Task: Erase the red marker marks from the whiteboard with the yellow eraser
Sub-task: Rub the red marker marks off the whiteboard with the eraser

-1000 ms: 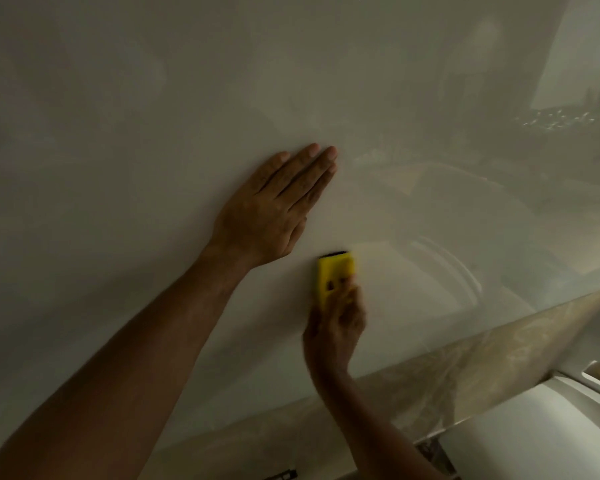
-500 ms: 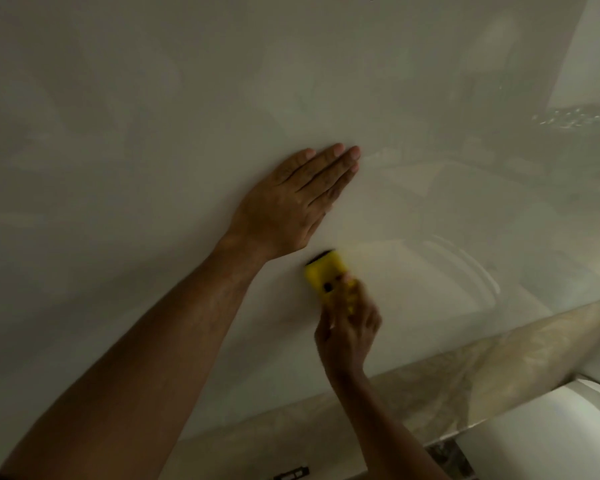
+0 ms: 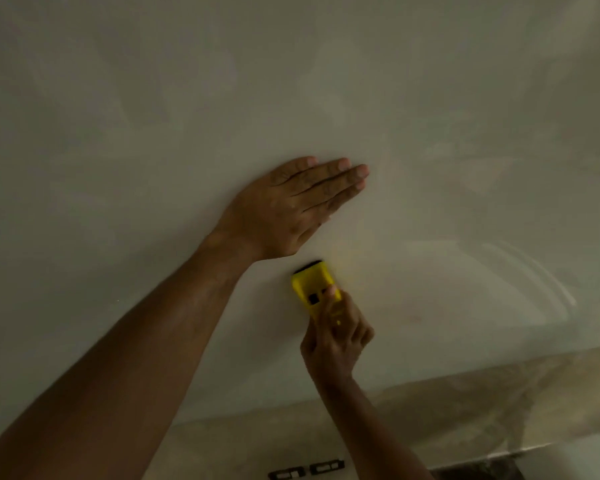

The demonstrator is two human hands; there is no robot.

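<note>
head view: the whiteboard [image 3: 153, 133] fills most of the frame. the left hand [image 3: 284, 213] lies flat against it, fingers straight and together, holding nothing. just below that hand, the yellow eraser [image 3: 312, 285] is pressed to the whiteboard, tilted, its black pad edge toward the left hand. the right hand [image 3: 336, 337] grips the eraser's lower end, fingers curled around it. a faint red mark [image 3: 413, 318] shows on the whiteboard, right of the eraser. a marbled ledge [image 3: 499, 403] runs under the whiteboard.
</note>
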